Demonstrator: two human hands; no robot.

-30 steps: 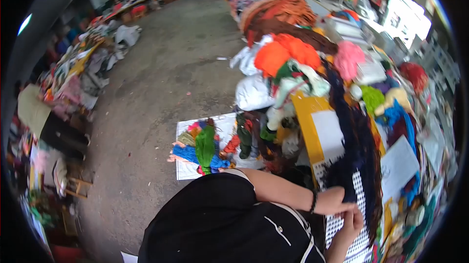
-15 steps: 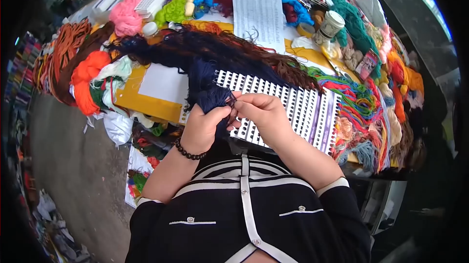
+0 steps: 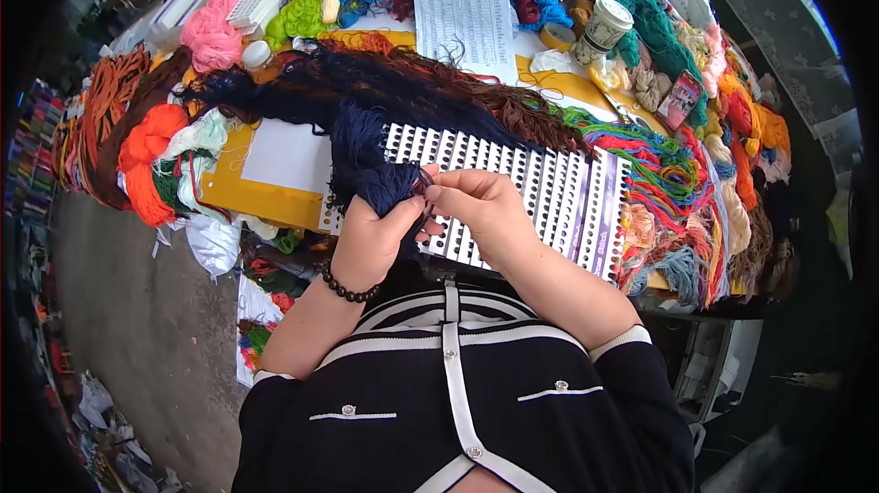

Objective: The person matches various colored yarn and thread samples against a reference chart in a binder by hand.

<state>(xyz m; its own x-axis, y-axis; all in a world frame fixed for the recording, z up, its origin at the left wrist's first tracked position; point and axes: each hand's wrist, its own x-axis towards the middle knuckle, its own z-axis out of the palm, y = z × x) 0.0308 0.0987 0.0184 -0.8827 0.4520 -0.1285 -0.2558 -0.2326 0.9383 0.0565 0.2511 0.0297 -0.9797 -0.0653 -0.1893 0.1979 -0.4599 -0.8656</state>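
Note:
A thick bundle of navy thread (image 3: 362,150) hangs over the table edge toward me. My left hand (image 3: 377,235) is closed round its near end, thumb pressed on top. Close against it, my right hand (image 3: 483,209) pinches a few dark strands that come out of the bundle's end. The strands are thin and partly hidden by my fingers. Under and beside my hands lie white punched thread cards (image 3: 549,195), set side by side with rows of black-edged holes. More navy and brown thread (image 3: 439,95) stretches across the table behind the cards.
A printed sheet (image 3: 464,21) lies beyond the thread, near a patterned cup (image 3: 604,28) and a tape roll (image 3: 557,36). Orange skeins (image 3: 151,159) are piled at left, multicoloured thread (image 3: 659,163) at right. A white sheet (image 3: 286,154) rests on the yellow board (image 3: 243,195).
The view has shifted slightly, so the table appears a little further left and up. Both hands keep their hold on the thread, with only slight finger movement.

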